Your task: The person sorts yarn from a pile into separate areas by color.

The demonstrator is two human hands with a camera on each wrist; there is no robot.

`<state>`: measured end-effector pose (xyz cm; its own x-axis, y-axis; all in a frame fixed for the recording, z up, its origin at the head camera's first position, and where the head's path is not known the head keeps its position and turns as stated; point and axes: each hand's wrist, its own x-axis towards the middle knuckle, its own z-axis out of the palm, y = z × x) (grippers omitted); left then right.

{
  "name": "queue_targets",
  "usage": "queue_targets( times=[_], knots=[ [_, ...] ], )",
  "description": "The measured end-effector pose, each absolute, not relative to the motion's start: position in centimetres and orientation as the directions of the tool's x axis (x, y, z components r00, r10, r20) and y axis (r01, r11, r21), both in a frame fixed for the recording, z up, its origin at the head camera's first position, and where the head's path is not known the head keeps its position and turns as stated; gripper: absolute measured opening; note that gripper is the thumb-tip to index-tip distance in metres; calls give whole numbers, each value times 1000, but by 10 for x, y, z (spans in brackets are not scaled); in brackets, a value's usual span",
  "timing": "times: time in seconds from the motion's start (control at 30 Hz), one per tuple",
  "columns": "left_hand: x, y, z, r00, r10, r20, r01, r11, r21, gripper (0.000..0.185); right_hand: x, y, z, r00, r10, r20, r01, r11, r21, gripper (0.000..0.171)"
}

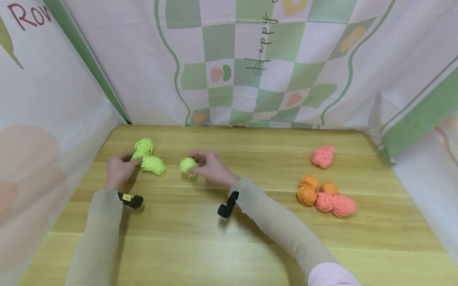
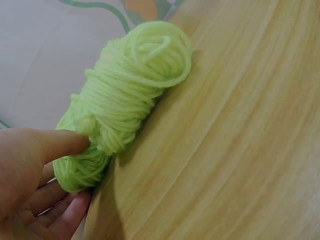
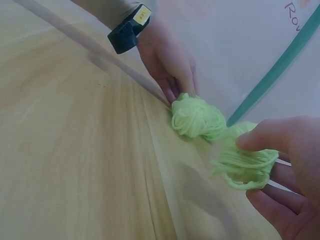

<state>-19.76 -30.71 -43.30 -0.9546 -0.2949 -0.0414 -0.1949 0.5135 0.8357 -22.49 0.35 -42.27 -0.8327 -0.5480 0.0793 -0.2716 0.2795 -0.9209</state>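
Sleeved forearms are stretched across the tabletop (image 1: pixel 229 246), where a green yarn ball (image 1: pixel 188 164) is pinched by the right hand (image 1: pixel 212 167) beside two green skeins (image 1: pixel 150 159) gripped by the left hand (image 1: pixel 119 169), while orange and pink bundles (image 1: pixel 323 196) are left unsorted at the right.

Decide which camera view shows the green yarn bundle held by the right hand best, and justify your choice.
The right wrist view: the small green bundle fills the foreground, strands visible, pinched by the right hand. The head view shows it small and partly covered by fingers. The left wrist view shows only other green yarn.
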Motion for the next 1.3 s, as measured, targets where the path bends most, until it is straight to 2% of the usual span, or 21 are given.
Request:
queue_targets(
  times=[0.87,1.3],
  knots=[
    [-200,-310,-436,-955,-293,-49,-202,521,829,54,-244,-6,-419,-849,-514,118,-300,286,-910,46],
    [-199,-308,-433,-954,-295,-50,-206,523,827,54,-251,-16,-417,-867,-496,51,-253,350,-902,46]
  ],
)
